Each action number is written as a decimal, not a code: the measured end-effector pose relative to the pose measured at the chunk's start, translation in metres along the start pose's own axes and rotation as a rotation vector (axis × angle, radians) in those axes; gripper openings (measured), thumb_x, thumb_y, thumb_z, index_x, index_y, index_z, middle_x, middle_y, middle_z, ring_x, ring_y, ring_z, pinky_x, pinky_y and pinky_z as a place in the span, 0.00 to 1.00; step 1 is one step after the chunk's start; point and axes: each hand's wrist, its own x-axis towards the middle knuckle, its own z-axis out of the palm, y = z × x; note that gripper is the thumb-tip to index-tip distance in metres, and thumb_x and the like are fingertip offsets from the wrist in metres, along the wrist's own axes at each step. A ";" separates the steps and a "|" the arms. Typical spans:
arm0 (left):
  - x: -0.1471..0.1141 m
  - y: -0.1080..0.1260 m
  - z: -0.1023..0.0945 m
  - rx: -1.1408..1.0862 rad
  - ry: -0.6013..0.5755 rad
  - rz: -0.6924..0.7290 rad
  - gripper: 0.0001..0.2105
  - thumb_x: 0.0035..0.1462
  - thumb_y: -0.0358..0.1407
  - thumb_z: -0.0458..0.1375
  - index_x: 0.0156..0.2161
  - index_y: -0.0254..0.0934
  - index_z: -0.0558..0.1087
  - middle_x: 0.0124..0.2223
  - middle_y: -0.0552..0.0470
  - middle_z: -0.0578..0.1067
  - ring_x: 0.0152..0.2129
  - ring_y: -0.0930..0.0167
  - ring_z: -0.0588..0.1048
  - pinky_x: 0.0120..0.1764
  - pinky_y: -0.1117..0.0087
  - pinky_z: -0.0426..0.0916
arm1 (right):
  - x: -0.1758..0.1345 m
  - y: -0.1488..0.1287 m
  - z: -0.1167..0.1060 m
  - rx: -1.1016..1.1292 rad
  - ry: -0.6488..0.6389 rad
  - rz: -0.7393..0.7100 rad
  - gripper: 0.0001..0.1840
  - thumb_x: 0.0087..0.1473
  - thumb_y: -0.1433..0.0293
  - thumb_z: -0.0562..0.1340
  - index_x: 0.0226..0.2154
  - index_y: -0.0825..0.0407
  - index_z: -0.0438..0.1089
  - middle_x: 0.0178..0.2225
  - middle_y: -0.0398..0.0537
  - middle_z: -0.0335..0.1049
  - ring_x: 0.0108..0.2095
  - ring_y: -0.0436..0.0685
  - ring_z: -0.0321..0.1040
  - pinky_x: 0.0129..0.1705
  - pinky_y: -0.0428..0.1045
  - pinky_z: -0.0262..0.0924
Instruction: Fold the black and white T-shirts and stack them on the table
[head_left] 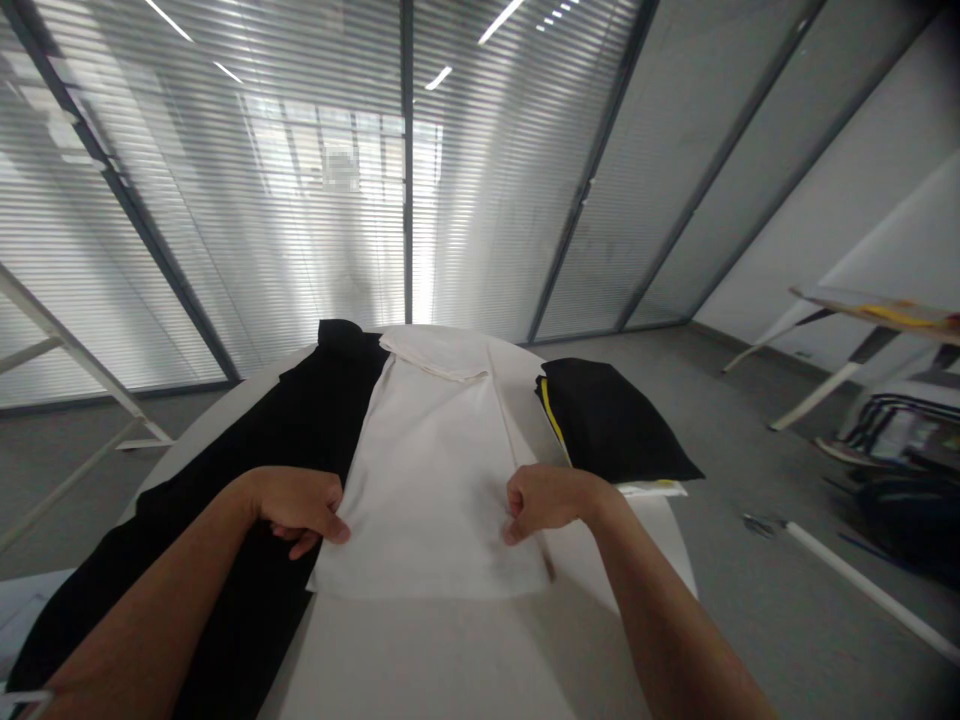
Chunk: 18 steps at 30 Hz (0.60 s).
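A white cloth (pixel 427 480) lies spread out lengthwise on the white round table (pixel 390 660), its far end folded over. At its left edge, near the front corner, my left hand (pixel 300 508) is closed with the thumb on the fabric and the fingers curled. My right hand (pixel 553 500) pinches the cloth by its right side, knuckles up and thumb pointing inward. Black fabric (pixel 322 400) runs along the left of the cloth, partly under my left forearm. What lies beneath each hand's curled fingers is hidden.
On the table's right side sits a stack of folded black fabric (pixel 615 420) with yellow and white layers below. A white metal frame (pixel 67 350) stands at left. Rightward are a wooden-topped table (pixel 885 312), a white pole (pixel 862 580) on the floor, and glass partitions with blinds behind.
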 end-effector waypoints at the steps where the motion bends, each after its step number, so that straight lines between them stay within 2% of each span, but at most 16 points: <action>1: 0.000 0.002 0.001 0.010 -0.013 0.007 0.23 0.54 0.49 0.57 0.14 0.37 0.68 0.14 0.50 0.67 0.08 0.77 0.54 0.12 0.73 0.44 | 0.001 0.001 0.001 0.010 0.007 -0.018 0.20 0.42 0.54 0.67 0.26 0.55 0.76 0.22 0.44 0.69 0.24 0.51 0.63 0.24 0.46 0.47; 5: -0.006 0.010 0.004 -0.015 -0.084 0.052 0.19 0.49 0.48 0.62 0.16 0.37 0.71 0.15 0.49 0.70 0.08 0.77 0.54 0.13 0.73 0.44 | 0.004 0.005 0.005 0.044 0.050 -0.091 0.13 0.43 0.61 0.66 0.29 0.53 0.76 0.26 0.43 0.71 0.26 0.51 0.64 0.25 0.45 0.49; 9: -0.013 0.006 0.002 -0.092 -0.116 0.132 0.18 0.49 0.51 0.61 0.22 0.38 0.78 0.13 0.49 0.68 0.07 0.76 0.54 0.13 0.73 0.42 | -0.002 0.007 0.001 0.094 0.028 -0.124 0.11 0.45 0.63 0.64 0.30 0.53 0.77 0.26 0.44 0.72 0.27 0.51 0.65 0.27 0.44 0.51; 11: -0.012 0.002 0.000 -0.093 -0.138 0.116 0.18 0.50 0.51 0.59 0.26 0.38 0.80 0.12 0.48 0.68 0.06 0.76 0.54 0.12 0.73 0.41 | -0.007 0.007 -0.003 0.140 0.005 -0.108 0.11 0.46 0.64 0.64 0.30 0.54 0.77 0.25 0.43 0.71 0.26 0.50 0.64 0.26 0.44 0.51; 13: -0.008 -0.002 -0.002 -0.081 -0.149 0.065 0.20 0.53 0.50 0.56 0.26 0.37 0.80 0.13 0.47 0.70 0.06 0.75 0.55 0.11 0.73 0.41 | -0.012 0.006 -0.005 0.173 -0.004 -0.095 0.11 0.46 0.64 0.64 0.29 0.54 0.77 0.24 0.43 0.70 0.25 0.50 0.63 0.26 0.44 0.51; 15: -0.002 -0.004 -0.002 -0.096 -0.101 0.016 0.26 0.56 0.54 0.50 0.24 0.35 0.79 0.15 0.44 0.71 0.06 0.74 0.56 0.11 0.73 0.43 | -0.016 0.004 -0.005 0.172 0.015 -0.106 0.10 0.45 0.65 0.64 0.29 0.54 0.76 0.24 0.43 0.70 0.26 0.50 0.64 0.26 0.44 0.51; 18: 0.007 -0.004 0.000 -0.096 0.178 -0.055 0.36 0.57 0.61 0.42 0.18 0.34 0.74 0.14 0.44 0.70 0.06 0.75 0.57 0.12 0.73 0.48 | -0.017 -0.001 -0.005 0.134 0.044 -0.139 0.08 0.45 0.67 0.63 0.28 0.54 0.76 0.26 0.44 0.72 0.27 0.50 0.65 0.26 0.43 0.51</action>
